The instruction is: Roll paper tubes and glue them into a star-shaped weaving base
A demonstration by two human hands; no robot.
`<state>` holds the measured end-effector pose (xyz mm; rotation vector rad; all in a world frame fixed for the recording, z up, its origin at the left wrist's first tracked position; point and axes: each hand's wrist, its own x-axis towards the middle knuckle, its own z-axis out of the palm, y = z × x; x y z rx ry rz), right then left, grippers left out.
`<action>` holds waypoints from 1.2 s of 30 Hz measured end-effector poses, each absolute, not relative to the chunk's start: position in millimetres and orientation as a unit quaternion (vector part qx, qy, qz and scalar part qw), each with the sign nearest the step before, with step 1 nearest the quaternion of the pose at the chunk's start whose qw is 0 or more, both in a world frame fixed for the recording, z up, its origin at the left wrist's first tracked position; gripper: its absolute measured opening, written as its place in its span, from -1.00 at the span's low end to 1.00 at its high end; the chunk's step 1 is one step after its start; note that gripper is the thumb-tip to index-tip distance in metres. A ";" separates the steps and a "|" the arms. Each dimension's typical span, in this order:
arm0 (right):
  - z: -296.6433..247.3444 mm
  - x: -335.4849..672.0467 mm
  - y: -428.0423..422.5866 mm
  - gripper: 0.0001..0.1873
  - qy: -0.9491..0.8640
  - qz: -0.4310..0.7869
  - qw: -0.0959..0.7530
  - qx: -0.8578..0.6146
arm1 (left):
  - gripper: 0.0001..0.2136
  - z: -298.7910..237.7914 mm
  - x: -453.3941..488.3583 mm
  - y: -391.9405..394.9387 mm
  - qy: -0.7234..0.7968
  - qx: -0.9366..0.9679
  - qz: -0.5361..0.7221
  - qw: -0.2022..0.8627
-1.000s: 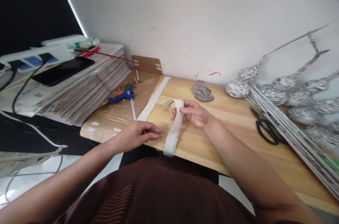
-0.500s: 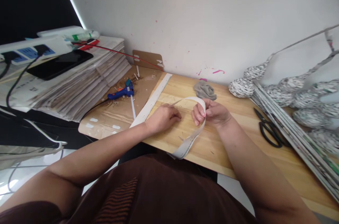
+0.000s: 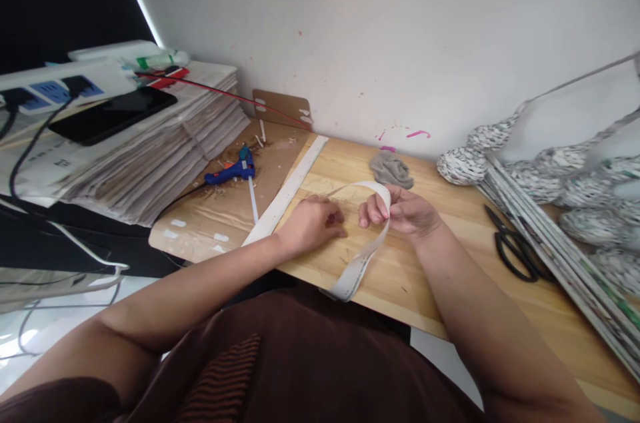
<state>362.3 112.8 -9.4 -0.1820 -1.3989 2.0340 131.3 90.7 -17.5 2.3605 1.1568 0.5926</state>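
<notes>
A long white paper strip (image 3: pixel 354 270) with faint print bends in a loop between my hands, its lower end hanging at the table's front edge. My right hand (image 3: pixel 404 211) pinches the strip's bend between thumb and fingers, just above the tabletop. Low on the wood rests my left hand (image 3: pixel 311 226), its fingers curled in. The thin far end of the strip runs to this hand's knuckles, where the fingers hide it. Left of that hand, a flat white strip (image 3: pixel 285 194) lies along the table.
A blue glue gun (image 3: pixel 231 170) lies on cardboard (image 3: pixel 193 226). Behind it, a newspaper stack (image 3: pixel 200 123) carries a phone (image 3: pixel 115 114) and power strip (image 3: pixel 55 86). A grey rag (image 3: pixel 391 170), black scissors (image 3: pixel 515 250), paper rods (image 3: pixel 555 250) and woven paper shapes (image 3: pixel 463 165) are further right.
The view has shifted slightly. My left hand has turned a little, its fingers coming slightly nearer my right hand. The strip's loop has hardly changed.
</notes>
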 end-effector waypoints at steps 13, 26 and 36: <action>-10.7 365.3 113.5 -0.78 -0.521 0.768 0.340 -0.150 | -0.85 -15.3 121.3 106.1 0.430 0.825 0.219 0.295; -14.6 365.3 113.8 -0.80 -0.509 0.781 0.325 -0.159 | -0.89 -18.3 120.3 118.1 0.452 0.830 0.208 0.253; -18.3 363.7 114.1 -0.84 -0.493 0.790 0.326 -0.165 | -0.87 -25.5 132.9 110.5 0.434 0.891 0.134 0.018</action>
